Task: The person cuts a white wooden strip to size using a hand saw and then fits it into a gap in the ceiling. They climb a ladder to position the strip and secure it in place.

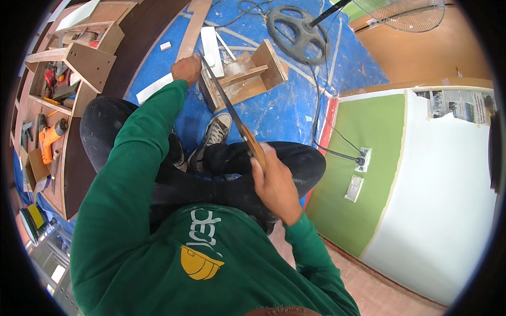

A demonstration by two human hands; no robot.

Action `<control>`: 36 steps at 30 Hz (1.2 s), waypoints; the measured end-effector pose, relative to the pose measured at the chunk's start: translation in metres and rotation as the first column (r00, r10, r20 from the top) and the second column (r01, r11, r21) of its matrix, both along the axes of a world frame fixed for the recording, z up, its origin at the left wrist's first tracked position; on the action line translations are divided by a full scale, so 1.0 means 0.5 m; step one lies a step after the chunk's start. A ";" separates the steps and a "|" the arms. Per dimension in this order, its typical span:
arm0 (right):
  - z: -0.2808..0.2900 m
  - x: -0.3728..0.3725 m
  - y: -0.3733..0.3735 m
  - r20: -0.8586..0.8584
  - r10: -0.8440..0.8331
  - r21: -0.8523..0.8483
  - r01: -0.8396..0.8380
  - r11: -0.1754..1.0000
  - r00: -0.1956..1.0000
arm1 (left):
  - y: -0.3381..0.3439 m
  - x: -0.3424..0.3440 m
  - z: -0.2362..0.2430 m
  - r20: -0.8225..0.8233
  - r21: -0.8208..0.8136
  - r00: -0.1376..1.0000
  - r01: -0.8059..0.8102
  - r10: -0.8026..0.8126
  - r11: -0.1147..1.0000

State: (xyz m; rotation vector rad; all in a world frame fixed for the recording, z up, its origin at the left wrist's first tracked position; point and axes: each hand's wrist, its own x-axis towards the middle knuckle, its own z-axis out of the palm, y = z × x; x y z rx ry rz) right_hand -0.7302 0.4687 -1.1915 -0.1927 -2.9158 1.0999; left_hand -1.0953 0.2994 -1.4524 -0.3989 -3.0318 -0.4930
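My right hand (276, 184) is wrapped round the wooden handle of a handsaw (230, 106). Its long dark blade slants away to the far left, the tip close to my left hand (186, 69). That left hand is closed at the near end of a brown wooden plank (194, 29); what its fingers hold is hidden. Below the blade, an open plywood box (247, 90) with a divider lies on the blue floor sheet (253, 124). White strips of board (212, 51) lie beside and behind it.
At left, a wooden cabinet (87, 68) carries tools and an orange power drill (50, 138). A stand fan's round base (298, 34) stands at far right. A black cord (337, 154) runs to a wall socket (363, 159). My shoe (215, 131) is near the box.
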 end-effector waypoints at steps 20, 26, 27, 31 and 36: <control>0.040 0.026 -0.004 0.010 -0.031 -0.115 0.032 0.993 0.999 | -0.005 -0.004 -0.036 -0.095 -0.028 0.995 0.029 -0.032 0.999; -0.111 -0.191 -0.032 -0.088 0.011 -0.038 -0.015 0.999 0.996 | -0.002 -0.015 -0.017 -0.075 -0.009 0.997 0.009 -0.010 1.000; -0.124 -0.215 -0.034 -0.073 0.010 -0.034 -0.012 0.999 0.997 | 0.003 -0.011 -0.013 -0.060 -0.003 0.998 -0.002 0.002 1.000; -0.099 -0.176 -0.027 -0.052 0.026 -0.045 -0.028 0.999 0.998 | -0.005 -0.010 -0.017 -0.069 0.017 0.998 -0.012 0.013 1.000; 0.016 0.010 0.001 -0.019 -0.023 -0.160 0.020 0.987 1.000 | 0.001 -0.001 0.003 -0.028 0.024 0.999 -0.020 0.021 1.000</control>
